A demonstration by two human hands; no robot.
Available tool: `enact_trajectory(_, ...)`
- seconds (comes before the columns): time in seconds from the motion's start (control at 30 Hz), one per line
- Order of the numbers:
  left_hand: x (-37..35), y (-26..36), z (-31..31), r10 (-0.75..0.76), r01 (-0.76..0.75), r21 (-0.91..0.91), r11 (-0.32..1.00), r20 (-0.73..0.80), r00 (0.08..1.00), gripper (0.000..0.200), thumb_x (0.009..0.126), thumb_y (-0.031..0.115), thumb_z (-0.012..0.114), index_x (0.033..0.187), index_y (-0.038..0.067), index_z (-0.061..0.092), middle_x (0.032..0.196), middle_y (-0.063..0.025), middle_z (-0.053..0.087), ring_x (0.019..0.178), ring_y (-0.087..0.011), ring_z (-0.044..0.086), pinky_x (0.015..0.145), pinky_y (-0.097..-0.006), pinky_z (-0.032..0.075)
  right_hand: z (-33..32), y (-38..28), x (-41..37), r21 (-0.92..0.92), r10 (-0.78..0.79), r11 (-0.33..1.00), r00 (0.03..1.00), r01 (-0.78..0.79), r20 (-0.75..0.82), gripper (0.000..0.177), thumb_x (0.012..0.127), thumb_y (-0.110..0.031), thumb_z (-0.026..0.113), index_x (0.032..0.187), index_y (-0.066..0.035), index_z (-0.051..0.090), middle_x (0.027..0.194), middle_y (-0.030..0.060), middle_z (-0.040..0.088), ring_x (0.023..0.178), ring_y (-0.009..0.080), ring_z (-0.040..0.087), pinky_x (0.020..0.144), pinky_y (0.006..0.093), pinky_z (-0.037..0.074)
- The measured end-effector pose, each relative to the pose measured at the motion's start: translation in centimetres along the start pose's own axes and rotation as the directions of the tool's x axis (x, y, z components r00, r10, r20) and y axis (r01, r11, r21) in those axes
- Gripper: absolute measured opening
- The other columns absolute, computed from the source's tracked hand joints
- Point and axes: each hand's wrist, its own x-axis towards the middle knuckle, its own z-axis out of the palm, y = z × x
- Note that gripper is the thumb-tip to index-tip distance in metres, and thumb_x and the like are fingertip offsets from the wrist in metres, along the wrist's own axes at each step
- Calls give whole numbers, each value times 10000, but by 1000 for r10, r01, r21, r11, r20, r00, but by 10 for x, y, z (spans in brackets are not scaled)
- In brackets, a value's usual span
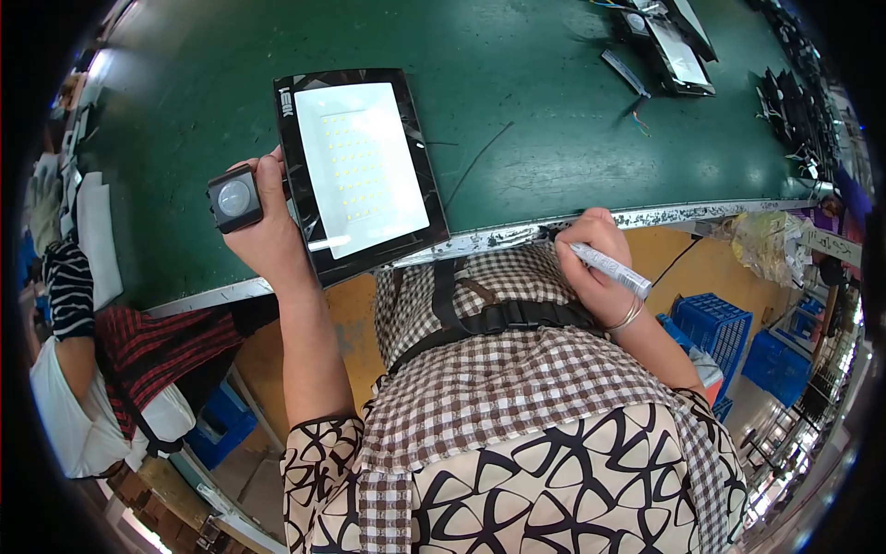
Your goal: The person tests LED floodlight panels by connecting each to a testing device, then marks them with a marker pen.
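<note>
Left hand [268,231]: fingertips hidden behind edge of floodlight [360,166], and how the sensor [233,198] joins the lamp is covered by the hand. Logo on the lamp's top left corner too small to read. Right hand [595,263]: one end of marker [611,269] buried in the fist, barrel print unreadable. More lamps [678,51] top right cut by frame edge. Black parts [794,111] on right rim too small to identify. Co-worker [74,369] at left mostly cut off. Bench [554,138] ends lost in dark lens border

Right of the floodlight [355,171] the green counter [554,138] lies open; far right of it, lamp housings [678,51] block passage (loose wires [637,115] trail beside them).
</note>
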Motion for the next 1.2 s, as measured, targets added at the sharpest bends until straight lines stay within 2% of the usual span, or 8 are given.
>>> enact_trajectory(0.03, 0, 0, 2, -2, 1, -24, 1000, -14, 1000, 104, 875, 60, 610, 892, -39, 584, 842, -85, 625, 789, -132, 611, 729, -243, 487, -5, -1, 4, -47, -40, 998, 997, 44, 73, 89, 729, -38, 643, 741, -79, 565, 681, 48, 587, 601, 221, 557, 697, 338, 407)
enact_trajectory(0.13, 0, -2, -3, 7, -7, 31, 999, 18, 1000, 111, 875, 48, 603, 915, -37, 543, 894, -133, 641, 834, -174, 636, 769, -283, 519, -3, -7, 0, 44, 18, 999, 999, -19, 29, 80, 731, -47, 645, 752, -76, 573, 693, 47, 598, 604, 214, 563, 696, 332, 408)
enact_trajectory(0.3, 1, -3, -3, 3, -4, 37, 999, 10, 1000, 118, 873, 56, 609, 912, -35, 544, 893, -130, 641, 836, -173, 635, 777, -284, 515, -7, -1, -10, 122, 214, 970, 977, -212, -2, 75, 736, -73, 657, 762, -62, 588, 685, 41, 591, 650, 202, 514, 679, 321, 405)
enact_trajectory(0.5, 0, -1, -2, -2, 2, 35, 999, 5, 1000, 108, 876, 55, 605, 903, -33, 548, 897, -125, 643, 837, -169, 634, 776, -279, 514, -8, -9, -7, -75, 60, 995, 992, -69, -108, 136, 668, -5, 653, 751, -74, 570, 651, 45, 558, 601, 232, 522, 652, 335, 422)
enact_trajectory(0.6, -2, 0, 0, -7, 7, 14, 1000, -14, 1000, 96, 872, 48, 611, 897, -35, 569, 859, -96, 626, 812, -147, 620, 752, -254, 499, -9, -2, -2, -207, -136, 969, 991, 134, 4, 185, 634, 23, 647, 760, -78, 558, 639, 51, 545, 582, 249, 534, 663, 340, 429)
enact_trajectory(0.93, -1, 0, 0, -9, 9, -24, 1000, -14, 1000, 96, 874, 48, 610, 908, -37, 581, 855, -83, 618, 804, -138, 614, 745, -241, 491, -10, 0, 0, -140, -152, 979, 988, 150, -6, 175, 641, 41, 624, 742, -73, 540, 612, 49, 534, 562, 228, 538, 676, 351, 417)
enact_trajectory(1.0, -1, 0, -3, -11, 11, 27, 1000, -1, 1000, 100, 879, 50, 600, 910, -36, 561, 880, -110, 635, 827, -157, 627, 760, -263, 507, -15, -9, -1, -84, -123, 989, 992, 120, -35, 167, 648, 31, 629, 740, -74, 538, 618, 46, 540, 564, 227, 539, 673, 350, 414)
enact_trajectory(1.2, 1, -1, -1, 2, -2, 27, 1000, 8, 1000, 96, 881, 45, 592, 909, -36, 550, 894, -120, 640, 839, -164, 631, 769, -273, 515, -15, -7, 3, -148, -81, 986, 997, 78, -12, 129, 679, 20, 611, 737, -68, 536, 632, 62, 548, 577, 236, 538, 661, 355, 404)
